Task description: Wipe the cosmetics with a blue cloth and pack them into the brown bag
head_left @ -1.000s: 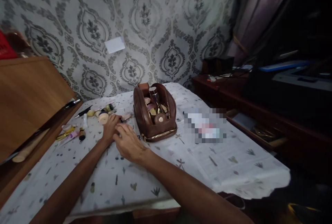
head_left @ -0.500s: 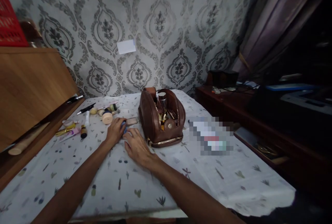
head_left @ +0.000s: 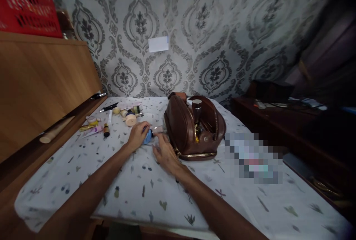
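Observation:
My left hand (head_left: 138, 135) is closed on a small light-blue item (head_left: 147, 137) with a dark end, low over the tablecloth. Its exact kind is too blurred to tell. My right hand (head_left: 167, 155) is beside it, fingers apart, close to the front left corner of a brown leather cosmetic bag (head_left: 180, 129). Just beyond my fingertips lies a pale pinkish, clear-edged container (head_left: 158, 129). The bag gapes at its top zip, and a silver-capped bottle (head_left: 197, 107) stands inside among other items that are partly hidden.
A round beige-lidded jar (head_left: 130, 119), a small dark bottle (head_left: 106, 130), a white tube (head_left: 110, 117) and several other cosmetics lie at the left. A blurred-out object (head_left: 253, 158) lies right of the bag. A wooden cabinet (head_left: 47, 84) borders the table's left side.
The view has turned left, so everything appears farther right. My hands have moved apart, with the right one nearer the bag's corner, and more of the blue item shows in my left hand.

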The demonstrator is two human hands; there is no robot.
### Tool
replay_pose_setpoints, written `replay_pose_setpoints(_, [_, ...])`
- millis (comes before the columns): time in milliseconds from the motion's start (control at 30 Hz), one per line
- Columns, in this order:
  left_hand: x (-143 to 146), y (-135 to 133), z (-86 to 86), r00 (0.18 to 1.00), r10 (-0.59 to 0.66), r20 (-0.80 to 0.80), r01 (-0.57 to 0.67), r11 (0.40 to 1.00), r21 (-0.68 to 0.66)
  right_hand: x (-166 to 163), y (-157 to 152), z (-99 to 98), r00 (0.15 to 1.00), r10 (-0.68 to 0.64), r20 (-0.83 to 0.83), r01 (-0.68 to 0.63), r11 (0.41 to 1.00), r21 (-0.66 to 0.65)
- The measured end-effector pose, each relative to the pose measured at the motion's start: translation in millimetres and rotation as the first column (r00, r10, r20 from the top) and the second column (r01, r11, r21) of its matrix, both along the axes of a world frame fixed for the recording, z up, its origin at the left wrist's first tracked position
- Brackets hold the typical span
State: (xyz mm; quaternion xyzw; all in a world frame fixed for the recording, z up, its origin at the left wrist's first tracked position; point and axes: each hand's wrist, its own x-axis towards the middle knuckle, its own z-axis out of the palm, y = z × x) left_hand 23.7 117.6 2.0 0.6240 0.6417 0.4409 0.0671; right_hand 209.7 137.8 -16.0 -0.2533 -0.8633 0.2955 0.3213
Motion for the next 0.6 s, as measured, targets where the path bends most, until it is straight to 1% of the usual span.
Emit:
replay_pose_setpoints(67, [-6.0,4.0,-3.0,0.998,-0.037,0.050,0.039,0.999,-0.038,0.4,-0.3,1.8,1.000,0.005,0.012,-0.005,1.000,-0.004])
replay_pose_setpoints(167, [-13.9,9.0,-7.9,0.984,-0.119,0.135,0.134,0.986,-0.104,0.7,0.2,3.5,1.000,0.017,0.023,-0.017,1.000,-0.007])
replay_pose_setpoints(267, [-16.7,9.8,-9.7,0.955,-0.212,0.207,0.246,0.957,-0.156,0.3,2.2,2.5,0.999,0.021,0.028,-0.021,1.000,-0.018])
replay_pose_setpoints(367, [-14.4,7.1,-7.5,0.926,-0.282,0.251,0.330,0.928,-0.173,-1.0,4.9,-2.0,0.999,0.009,0.032,-0.009,1.000,-0.010])
replay_pose_setpoints(500, [-9.9,3.1,-2.9,0.918,-0.305,0.254,0.351,0.923,-0.158,-2.3,7.1,-8.2,1.000,-0.008,0.019,0.007,1.000,0.008])
replay_pose_setpoints(600, [-7.6,0.7,-0.7,0.943,-0.262,0.206,0.296,0.943,-0.153,-1.9,6.8,-8.0,1.000,0.002,-0.006,-0.002,1.000,0.005])
